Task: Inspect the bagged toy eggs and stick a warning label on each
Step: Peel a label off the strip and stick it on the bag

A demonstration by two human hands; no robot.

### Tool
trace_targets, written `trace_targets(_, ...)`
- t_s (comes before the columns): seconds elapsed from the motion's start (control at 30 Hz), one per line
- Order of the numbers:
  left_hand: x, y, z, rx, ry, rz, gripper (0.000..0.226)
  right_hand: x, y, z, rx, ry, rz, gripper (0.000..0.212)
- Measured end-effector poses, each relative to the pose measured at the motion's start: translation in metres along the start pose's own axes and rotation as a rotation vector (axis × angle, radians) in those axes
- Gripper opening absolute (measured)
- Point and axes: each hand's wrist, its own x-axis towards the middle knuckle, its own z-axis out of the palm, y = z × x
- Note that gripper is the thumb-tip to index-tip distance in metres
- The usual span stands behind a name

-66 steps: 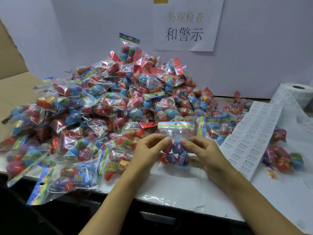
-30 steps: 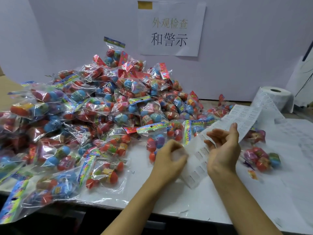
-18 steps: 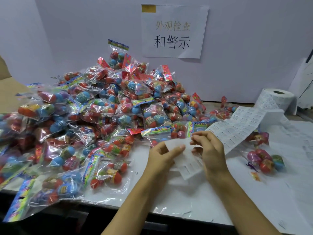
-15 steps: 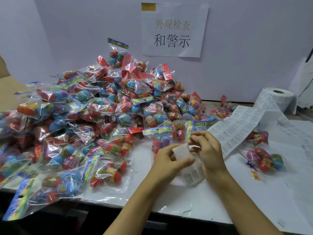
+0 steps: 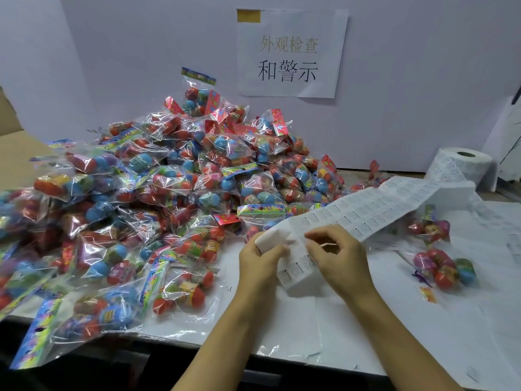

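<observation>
Left hand [image 5: 260,256] grips the folded-back blank end of the label strip [image 5: 363,213], fingers curled round it. Right hand [image 5: 337,253] beside it pinches at the strip's face with thumb and forefinger; can't tell if a label is lifted. Strip runs up-right to the label roll [image 5: 462,165] by the wall. Big pile of bagged toy eggs [image 5: 158,198] left of the hands, two loose bags [image 5: 442,268] to the right, all on the white table [image 5: 296,320]. Paper sign [image 5: 290,52] on the wall

left hand [image 5: 258,259] curled, pinching | right hand [image 5: 337,253] fingers bent, pinching
</observation>
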Motion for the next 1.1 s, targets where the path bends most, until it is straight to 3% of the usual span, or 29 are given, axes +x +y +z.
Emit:
trace_targets(0.27, -0.0015, -0.002, -0.0018, -0.024, -0.071, 0.079, 0.032, 0.0004, -0.0012, 0.0002, 0.104, -0.141, 0.135, 0.025)
trace_targets(0.5, -0.0014, -0.0032, -0.0019, 0.004, -0.095, 0.027, 0.03, 0.0001, -0.0009, 0.0, 0.225, -0.171, 0.233, 0.008)
trace_targets(0.73, -0.002, 0.0013, -0.0024, -0.051, -0.079, -0.016, 0.03, 0.0029, -0.0052, -0.0029, 0.378, -0.193, 0.339, 0.012)
trace_targets(0.93, -0.0045, 0.002, 0.0017, -0.023, -0.054, 0.027, 0.054, 0.0048, -0.0031, -0.005, 0.291, -0.065, 0.333, 0.013)
trace_targets(1.1, -0.004, 0.0002, -0.0003, -0.038, -0.069, 0.004, 0.056, 0.001, -0.0083, -0.003, 0.233, -0.161, 0.27, 0.008)
